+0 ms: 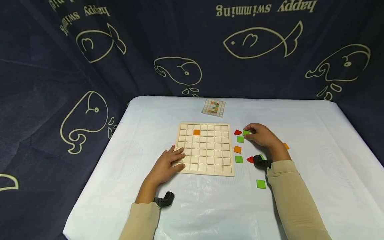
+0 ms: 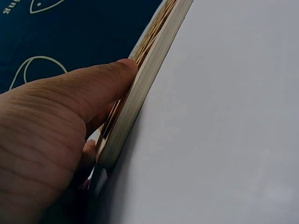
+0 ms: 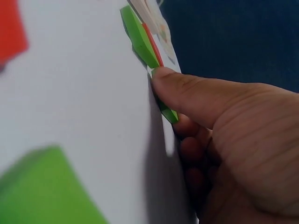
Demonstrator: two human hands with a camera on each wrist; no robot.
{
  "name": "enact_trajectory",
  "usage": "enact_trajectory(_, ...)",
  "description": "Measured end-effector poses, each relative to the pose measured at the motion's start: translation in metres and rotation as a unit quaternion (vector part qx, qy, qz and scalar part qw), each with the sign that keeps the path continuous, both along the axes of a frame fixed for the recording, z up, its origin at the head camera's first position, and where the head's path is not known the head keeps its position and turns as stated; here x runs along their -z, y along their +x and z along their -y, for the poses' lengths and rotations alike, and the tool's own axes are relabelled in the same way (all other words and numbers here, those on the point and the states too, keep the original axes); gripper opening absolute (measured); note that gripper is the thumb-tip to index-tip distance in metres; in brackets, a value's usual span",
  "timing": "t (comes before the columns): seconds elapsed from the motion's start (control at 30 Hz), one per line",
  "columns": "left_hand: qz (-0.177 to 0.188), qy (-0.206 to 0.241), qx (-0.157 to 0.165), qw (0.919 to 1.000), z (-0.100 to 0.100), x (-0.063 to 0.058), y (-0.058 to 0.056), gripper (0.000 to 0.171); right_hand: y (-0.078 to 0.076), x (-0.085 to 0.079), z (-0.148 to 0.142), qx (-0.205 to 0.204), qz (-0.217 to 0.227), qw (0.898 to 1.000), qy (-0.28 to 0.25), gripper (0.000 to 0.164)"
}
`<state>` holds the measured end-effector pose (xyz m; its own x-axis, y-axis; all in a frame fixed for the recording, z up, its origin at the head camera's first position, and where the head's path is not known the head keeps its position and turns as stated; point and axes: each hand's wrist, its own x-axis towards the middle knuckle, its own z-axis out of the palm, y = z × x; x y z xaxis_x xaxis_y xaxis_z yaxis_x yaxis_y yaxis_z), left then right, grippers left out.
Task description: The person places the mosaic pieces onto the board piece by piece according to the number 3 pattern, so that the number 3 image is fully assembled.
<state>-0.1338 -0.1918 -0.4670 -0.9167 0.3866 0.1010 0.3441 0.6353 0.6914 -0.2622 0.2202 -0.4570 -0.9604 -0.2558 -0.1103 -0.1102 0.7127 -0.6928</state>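
A pale wooden grid board (image 1: 210, 145) lies on the white table with one orange square tile (image 1: 196, 132) in an upper-left cell. Spread over its lower-left edge, my left hand (image 1: 165, 166) rests with fingers on the border cells; the left wrist view has the thumb (image 2: 112, 74) along the rim. To the right of the board, my right hand (image 1: 262, 133) pinches a green square tile (image 1: 246, 132) between thumb and fingers, close over the table. Beside that tile are a red quarter-round tile (image 1: 237, 132) and another green square tile (image 1: 240, 139).
More tiles lie to the board's right: an orange square (image 1: 237, 149), green squares (image 1: 238, 159) and a red piece (image 1: 250, 160) partly behind the right wrist's black band (image 1: 261, 162). A printed pattern card (image 1: 213, 107) lies beyond the board. Dark fish-print cloth (image 1: 180, 40) hangs behind.
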Motion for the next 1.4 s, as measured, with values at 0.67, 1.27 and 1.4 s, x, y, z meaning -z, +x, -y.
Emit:
enact_trajectory(0.67,0.001,-0.003,-0.001,1.0,0.0001,0.0006,-0.0014,0.046,-0.0001,-0.0004,0.0015,0.002,-0.011,1.0,0.016,0.023)
enact_trajectory(1.27,0.001,-0.002,-0.004,1.0,-0.0003,0.0021,-0.0022,0.046,-0.0006,-0.0012,0.003,0.007,-0.01,1.0,0.026,0.027)
enact_trajectory(1.4,0.003,-0.002,-0.005,1.0,-0.0003,0.0016,-0.0019,0.046,0.0001,-0.0013,0.0034,-0.002,-0.008,1.0,0.029,0.028)
